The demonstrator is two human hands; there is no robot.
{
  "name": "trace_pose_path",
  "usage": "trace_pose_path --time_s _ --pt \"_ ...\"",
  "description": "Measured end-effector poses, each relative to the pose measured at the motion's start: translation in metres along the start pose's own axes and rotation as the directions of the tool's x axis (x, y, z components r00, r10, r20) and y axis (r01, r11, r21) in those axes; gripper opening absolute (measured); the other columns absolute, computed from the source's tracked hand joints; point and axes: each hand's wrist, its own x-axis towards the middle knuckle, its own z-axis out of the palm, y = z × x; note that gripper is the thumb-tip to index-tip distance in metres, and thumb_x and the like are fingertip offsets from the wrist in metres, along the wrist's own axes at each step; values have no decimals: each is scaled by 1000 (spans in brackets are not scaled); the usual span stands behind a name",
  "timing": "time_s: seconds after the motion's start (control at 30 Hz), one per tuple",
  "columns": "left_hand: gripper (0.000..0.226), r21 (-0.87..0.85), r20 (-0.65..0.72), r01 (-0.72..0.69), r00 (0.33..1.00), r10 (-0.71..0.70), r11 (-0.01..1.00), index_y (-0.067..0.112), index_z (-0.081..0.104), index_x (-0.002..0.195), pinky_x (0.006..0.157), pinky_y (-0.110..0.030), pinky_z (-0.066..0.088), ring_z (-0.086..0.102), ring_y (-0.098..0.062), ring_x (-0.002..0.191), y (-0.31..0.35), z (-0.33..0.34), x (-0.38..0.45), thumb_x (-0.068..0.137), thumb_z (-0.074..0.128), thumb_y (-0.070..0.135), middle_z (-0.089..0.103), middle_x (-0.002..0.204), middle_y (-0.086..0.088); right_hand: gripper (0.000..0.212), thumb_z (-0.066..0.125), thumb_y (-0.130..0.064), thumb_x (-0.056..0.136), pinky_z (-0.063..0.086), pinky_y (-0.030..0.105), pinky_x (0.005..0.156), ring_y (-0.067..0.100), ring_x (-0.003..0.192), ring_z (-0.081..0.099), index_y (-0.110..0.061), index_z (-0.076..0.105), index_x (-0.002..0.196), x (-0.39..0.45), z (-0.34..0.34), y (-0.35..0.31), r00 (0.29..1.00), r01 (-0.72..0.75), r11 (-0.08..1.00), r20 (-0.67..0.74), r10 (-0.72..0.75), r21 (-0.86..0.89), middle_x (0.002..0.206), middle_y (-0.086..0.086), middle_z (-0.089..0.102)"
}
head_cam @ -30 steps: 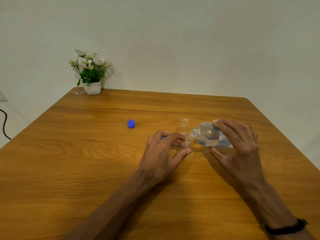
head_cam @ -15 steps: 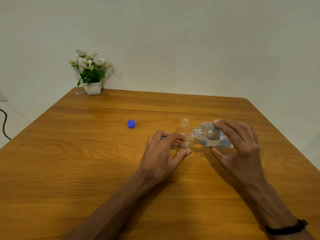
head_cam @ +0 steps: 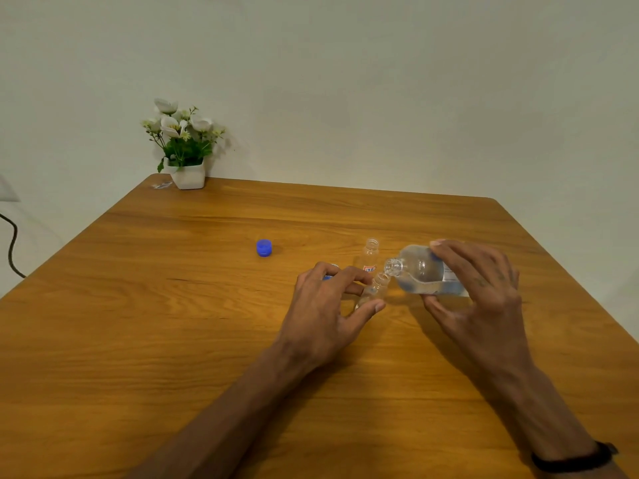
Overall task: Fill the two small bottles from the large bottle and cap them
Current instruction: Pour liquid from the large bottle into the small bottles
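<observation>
The large bottle (head_cam: 423, 274), clear plastic with a pale label whose print was too small to read, lay tipped nearly on its side in the right hand (head_cam: 480, 299), whose grip wrapped the body, fingers over the top and thumb beneath. Its open threaded mouth touched the neck of a small clear bottle (head_cam: 375, 290), tilted and pinched in the left hand (head_cam: 328, 305) between thumb and fingers. A second small bottle (head_cam: 370, 255) stood upright and uncapped just behind, with a red-and-white label, the writing illegible. A ridged round blue cap (head_cam: 264, 247) sat apart on the glossy wood-grain table (head_cam: 173, 340). White flowers in a faceted white pot (head_cam: 188, 176) occupied the far corner. A dark band (head_cam: 574, 458) circled the right wrist.
</observation>
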Motion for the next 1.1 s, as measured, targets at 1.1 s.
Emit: trace_pose_path --time_s 1.1 --pt "44 -14 11 8 1000 -8 1000 36 67 120 111 -41 37 53 -3 124 2 -2 -1 86 65 63 74 103 23 83 98 -7 66 45 60 105 37 129 57 -10 63 142 1 -3 -5 1000 -7 1000 -9 7 -5 140 11 66"
